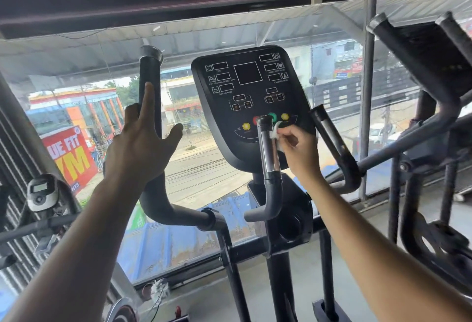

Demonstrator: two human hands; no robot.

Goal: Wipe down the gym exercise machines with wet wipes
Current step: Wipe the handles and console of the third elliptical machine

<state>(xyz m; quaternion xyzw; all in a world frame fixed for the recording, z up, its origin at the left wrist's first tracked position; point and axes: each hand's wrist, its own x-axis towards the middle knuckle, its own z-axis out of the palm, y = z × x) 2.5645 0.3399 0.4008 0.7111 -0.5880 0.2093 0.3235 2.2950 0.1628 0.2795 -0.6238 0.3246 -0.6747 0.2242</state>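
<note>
Glass wall (229,168) behind the machines, street and a red gym banner (70,158) outside. Far left, a small grey console (42,192) on another machine. Next, left hand (143,143) raised in front of the tall left handlebar (150,86), fingers straight and spread, gripping nothing; touching the bar or not, cannot tell. Center, black elliptical console (250,97) with coloured buttons along its lower edge, short sensor grip (268,145) standing in front of it. Right hand (297,146) pinches a white wet wipe (275,133) at the console's lower button area, just beside the grip top. Wipe looks soft, limp, light and damp; likely best bunched between fingertips and pressed flat. Right, second sensor grip (332,140), then a neighbouring machine (429,61).
</note>
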